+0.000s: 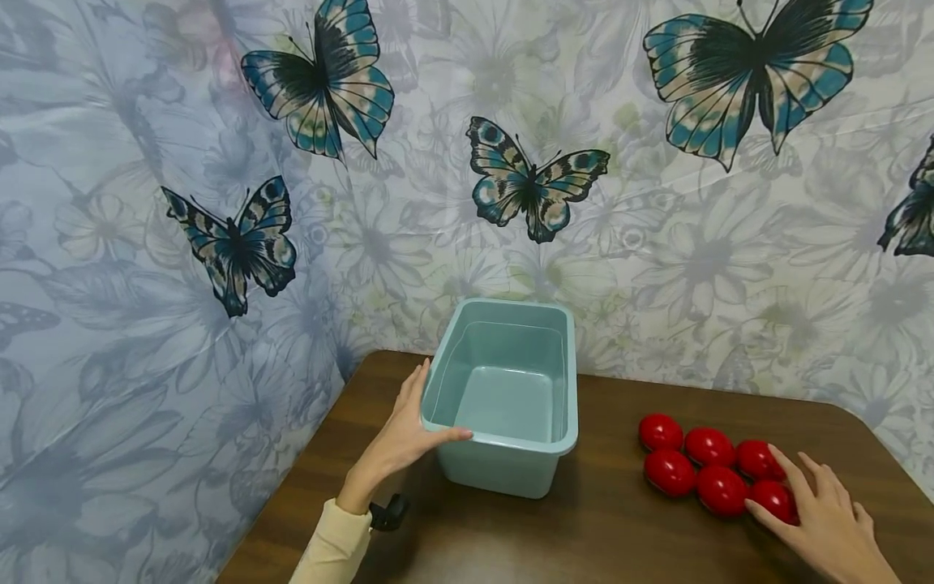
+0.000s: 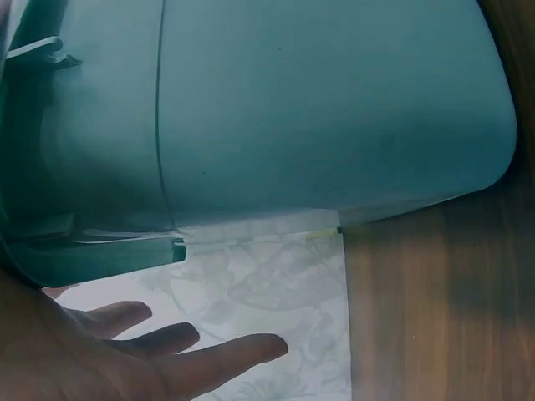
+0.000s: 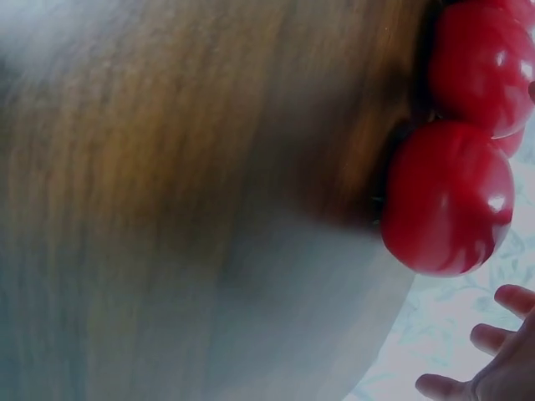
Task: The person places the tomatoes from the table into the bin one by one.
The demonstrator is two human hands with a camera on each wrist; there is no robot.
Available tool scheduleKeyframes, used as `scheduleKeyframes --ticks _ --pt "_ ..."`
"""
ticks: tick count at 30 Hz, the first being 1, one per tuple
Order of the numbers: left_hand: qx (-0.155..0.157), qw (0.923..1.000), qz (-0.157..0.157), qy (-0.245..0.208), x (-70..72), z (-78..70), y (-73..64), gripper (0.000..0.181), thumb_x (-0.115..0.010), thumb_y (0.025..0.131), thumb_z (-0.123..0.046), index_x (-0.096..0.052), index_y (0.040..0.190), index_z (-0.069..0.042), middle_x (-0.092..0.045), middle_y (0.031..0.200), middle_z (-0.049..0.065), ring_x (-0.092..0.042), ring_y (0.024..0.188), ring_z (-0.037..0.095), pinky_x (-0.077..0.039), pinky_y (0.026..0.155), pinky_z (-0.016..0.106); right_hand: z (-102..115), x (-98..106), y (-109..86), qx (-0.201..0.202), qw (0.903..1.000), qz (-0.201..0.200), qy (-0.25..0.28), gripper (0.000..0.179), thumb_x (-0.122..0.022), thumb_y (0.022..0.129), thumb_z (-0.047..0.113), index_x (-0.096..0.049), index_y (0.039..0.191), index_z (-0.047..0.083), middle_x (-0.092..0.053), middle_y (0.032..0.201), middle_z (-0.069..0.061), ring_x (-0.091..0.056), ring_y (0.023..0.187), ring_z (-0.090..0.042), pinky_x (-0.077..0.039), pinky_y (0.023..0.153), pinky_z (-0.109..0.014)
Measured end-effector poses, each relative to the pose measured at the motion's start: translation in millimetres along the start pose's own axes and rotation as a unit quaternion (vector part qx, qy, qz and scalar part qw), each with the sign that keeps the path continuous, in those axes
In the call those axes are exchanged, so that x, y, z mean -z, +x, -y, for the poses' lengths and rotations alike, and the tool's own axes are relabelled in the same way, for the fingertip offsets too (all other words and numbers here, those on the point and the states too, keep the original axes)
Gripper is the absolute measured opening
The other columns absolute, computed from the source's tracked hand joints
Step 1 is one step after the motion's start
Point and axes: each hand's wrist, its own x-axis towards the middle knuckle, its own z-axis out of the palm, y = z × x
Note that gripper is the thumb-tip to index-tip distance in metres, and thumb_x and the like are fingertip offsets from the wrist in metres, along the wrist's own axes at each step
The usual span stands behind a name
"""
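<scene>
A pale teal plastic tub [image 1: 445,345] stands on the table. My left hand [image 1: 397,442] is at its near left corner, the thumb lying along the front rim. In the left wrist view the other fingers [image 2: 226,359] stretch out straight beside the tub's wall [image 2: 334,109]. Several glossy red, tomato-like fruits [image 1: 670,472] sit bunched in two rows to the right. At the right end of the bunch my right hand [image 1: 828,519] spreads its thumb and fingers around the nearest fruit [image 3: 447,200]. A gap shows between that fruit and the fingertips [image 3: 489,336] in the right wrist view.
The brown wooden table [image 1: 598,519] has rounded back corners. Right behind it hangs a butterfly-print cloth [image 1: 409,268], which also runs along the left side. A dark strap with a small device [image 1: 390,513] is on my left wrist.
</scene>
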Motion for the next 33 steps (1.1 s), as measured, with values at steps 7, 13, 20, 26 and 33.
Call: scheduleKeyframes --ticks 7,13,20,26,33 --pt "0.01 0.9996 0.01 -0.026 -1.0 0.0 0.9 0.127 -0.091 0.077 -0.05 -0.009 0.17 -0.024 -0.015 0.173 0.011 -0.03 0.152 0.038 -0.034 0.115 0.067 -3.1 3.5 -0.5 0.017 0.9994 0.028 -0.01 0.098 -0.071 0.098 0.049 -0.017 0.16 -0.003 -0.025 0.141 -0.049 -0.034 0.117 -0.074 -0.034 0.078 -0.09" --pt "0.019 0.9957 0.02 -0.089 -3.3 0.9 1.3 0.127 -0.093 0.077 -0.043 -0.009 0.17 -0.022 -0.017 0.173 0.011 -0.031 0.152 0.038 -0.033 0.117 0.065 -9.1 -2.1 -0.5 0.087 0.9962 -0.009 0.0 0.083 -0.09 0.083 0.022 -0.041 0.14 -0.012 -0.037 0.127 -0.051 -0.046 0.099 -0.078 -0.048 0.067 -0.079" --pt "0.026 0.9938 0.017 -0.107 -3.9 -1.1 2.9 0.13 -0.096 0.073 -0.043 -0.012 0.17 -0.02 -0.022 0.171 0.014 -0.035 0.15 0.039 -0.035 0.116 0.064 -9.1 -13.0 -5.6 0.093 0.9954 -0.02 0.008 0.076 -0.096 0.072 0.013 -0.052 0.128 -0.016 -0.045 0.112 -0.049 -0.057 0.088 -0.068 -0.055 0.067 -0.068" --pt "0.031 0.9938 0.021 -0.105 -4.3 -1.7 2.5 0.13 -0.095 0.074 -0.046 -0.01 0.17 -0.022 -0.023 0.171 0.014 -0.035 0.15 0.038 -0.034 0.117 0.063 -12.6 -17.7 -8.0 0.093 0.9953 -0.024 0.011 0.08 -0.098 0.065 0.007 -0.052 0.127 -0.014 -0.051 0.106 -0.044 -0.062 0.082 -0.059 -0.055 0.064 -0.065" --pt "0.03 0.9934 0.018 -0.109 -1.2 -1.1 3.1 0.13 -0.094 0.074 -0.045 -0.01 0.17 -0.023 -0.025 0.17 0.014 -0.039 0.147 0.038 -0.036 0.115 0.063 -7.7 -5.8 -1.5 0.045 0.9987 -0.014 0.022 0.073 -0.096 0.068 0.012 -0.056 0.123 -0.015 -0.052 0.104 -0.043 -0.063 0.079 -0.056 -0.056 0.061 -0.063"
